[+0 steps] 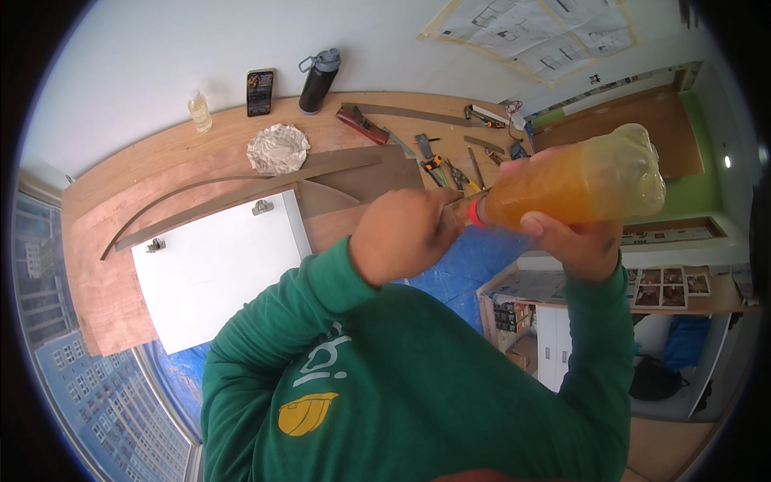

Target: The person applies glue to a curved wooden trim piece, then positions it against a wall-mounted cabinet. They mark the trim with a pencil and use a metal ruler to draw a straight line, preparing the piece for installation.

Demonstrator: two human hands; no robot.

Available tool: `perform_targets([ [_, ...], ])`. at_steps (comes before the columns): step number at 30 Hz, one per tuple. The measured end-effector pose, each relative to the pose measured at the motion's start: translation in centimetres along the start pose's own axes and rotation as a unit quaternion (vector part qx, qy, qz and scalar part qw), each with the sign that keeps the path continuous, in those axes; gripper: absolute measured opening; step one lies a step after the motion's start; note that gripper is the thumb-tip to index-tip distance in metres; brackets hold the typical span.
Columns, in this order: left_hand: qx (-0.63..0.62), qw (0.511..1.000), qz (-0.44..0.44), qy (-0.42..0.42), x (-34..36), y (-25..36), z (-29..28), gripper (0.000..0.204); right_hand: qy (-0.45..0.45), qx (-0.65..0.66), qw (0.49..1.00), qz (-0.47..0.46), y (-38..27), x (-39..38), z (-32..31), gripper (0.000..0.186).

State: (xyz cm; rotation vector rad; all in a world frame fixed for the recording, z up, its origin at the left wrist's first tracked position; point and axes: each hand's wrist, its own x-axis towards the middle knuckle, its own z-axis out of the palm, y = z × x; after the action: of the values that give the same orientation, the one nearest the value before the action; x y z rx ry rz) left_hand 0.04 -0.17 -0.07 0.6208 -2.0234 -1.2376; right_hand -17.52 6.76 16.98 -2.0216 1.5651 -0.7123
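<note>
While the right hand (574, 241) wraps its grip around the belly of a clear plastic bottle (578, 181) of amber liquid, holding it sideways and steady above the bench (104, 273), the left hand (401, 234) pinches closed on the red-ringed neck (475, 212), seemingly to turn the cap. Beyond lie a white panel (217, 269), curved wooden strips (241, 193), crumpled paper (278, 149) and scattered hand tools (438, 161), set well apart.

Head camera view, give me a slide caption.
Right hand holds an amber-filled plastic bottle; left hand grips its red cap.
</note>
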Motion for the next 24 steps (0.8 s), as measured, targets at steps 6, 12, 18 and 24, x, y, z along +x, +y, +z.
perform_targets([
  [6,-0.015,1.0,-0.006,-0.002,0.3,-0.1,-0.1,0.035,0.114,0.172,0.978,0.022,1.2,0.0,0.7,0.057],
  [12,-0.017,1.0,0.011,0.012,0.0,-0.2,0.2,0.032,0.126,0.266,0.954,0.056,2.3,0.0,0.9,0.058],
  [18,-0.012,1.0,0.005,0.002,0.2,-0.3,0.1,0.031,0.108,0.267,0.956,0.059,2.5,0.0,1.4,0.057],
  [24,-0.02,1.0,0.005,0.002,0.2,-0.1,0.0,0.028,0.113,0.261,0.957,0.063,2.8,-0.1,1.6,0.059],
])
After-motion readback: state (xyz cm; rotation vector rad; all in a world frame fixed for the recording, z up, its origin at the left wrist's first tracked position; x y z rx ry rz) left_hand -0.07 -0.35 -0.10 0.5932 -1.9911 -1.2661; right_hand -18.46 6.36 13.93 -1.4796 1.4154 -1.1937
